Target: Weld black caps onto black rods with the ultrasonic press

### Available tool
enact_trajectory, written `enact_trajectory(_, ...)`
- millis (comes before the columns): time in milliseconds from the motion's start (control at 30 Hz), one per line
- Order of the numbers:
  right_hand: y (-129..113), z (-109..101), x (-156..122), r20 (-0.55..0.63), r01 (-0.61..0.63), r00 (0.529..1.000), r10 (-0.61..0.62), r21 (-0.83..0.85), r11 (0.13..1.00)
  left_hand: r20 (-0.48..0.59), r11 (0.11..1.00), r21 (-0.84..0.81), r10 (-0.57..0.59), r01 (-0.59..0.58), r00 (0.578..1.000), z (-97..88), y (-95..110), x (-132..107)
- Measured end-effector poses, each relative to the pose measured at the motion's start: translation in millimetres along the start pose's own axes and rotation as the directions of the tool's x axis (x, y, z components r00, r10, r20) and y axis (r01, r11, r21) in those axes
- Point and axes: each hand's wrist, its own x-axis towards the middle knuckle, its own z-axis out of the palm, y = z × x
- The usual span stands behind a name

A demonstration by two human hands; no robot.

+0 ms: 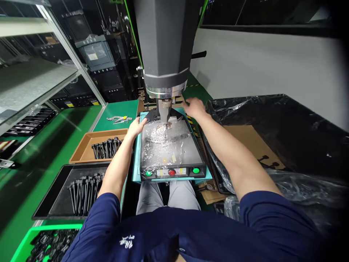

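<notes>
In front of me stands a machine with a grey head point(165, 47) and a metal tip point(165, 111) pointing down at its plate. The base plate point(152, 160) is covered by crinkled clear plastic film, with a dark strap-like piece point(178, 138) under or in it near the tip. My left hand point(137, 127) rests at the plate's back left edge, thumb apart and holding nothing I can see; its other fingers are partly hidden. My right hand point(195, 108) is at the back right of the base, fingers loosely spread, with no object visible in it.
On my left are a brown tray point(79, 149) and a black tray point(51, 200), both with several black strap-like parts, and a green bin point(24, 236) of small black pieces. Pliers point(120, 119) lie behind. A black plastic-lined box point(300, 134) stands right. Buttons point(171, 172) line the base's front.
</notes>
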Motion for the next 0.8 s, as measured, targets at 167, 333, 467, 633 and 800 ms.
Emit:
enact_trajectory(167, 56.2, -6.0, -114.3, -0.156, 0.076, 0.986, -0.055, 0.131, 0.988, -0.173, 0.98, -0.187, 0.032, -0.065, 0.984, -5.6, -14.5, -108.9)
enact_trajectory(333, 119.7, 37.1, -257.9, 0.009, -0.194, 0.98, 0.197, 0.219, 0.956, -0.288, 0.994, -0.043, -0.107, 0.099, 0.952, 1.2, -64.6, -241.1)
enact_trajectory(467, 145.3, 71.7, -323.7, 0.217, -0.388, 0.915, 0.34, 0.239, 0.89, -0.228, 0.979, 0.142, -0.114, 0.149, 0.967, 17.0, -98.5, -293.2)
enact_trajectory(633, 144.9, 88.7, -335.9, 0.177, -0.34, 0.935, 0.306, 0.209, 0.917, -0.142, 0.969, 0.215, -0.089, 0.118, 0.986, 40.8, -115.7, -287.0)
enact_trajectory(800, 142.3, 92.7, -333.9, 0.098, -0.317, 0.948, 0.302, 0.23, 0.92, -0.111, 0.961, 0.234, -0.125, 0.148, 0.986, 49.6, -121.0, -268.5)
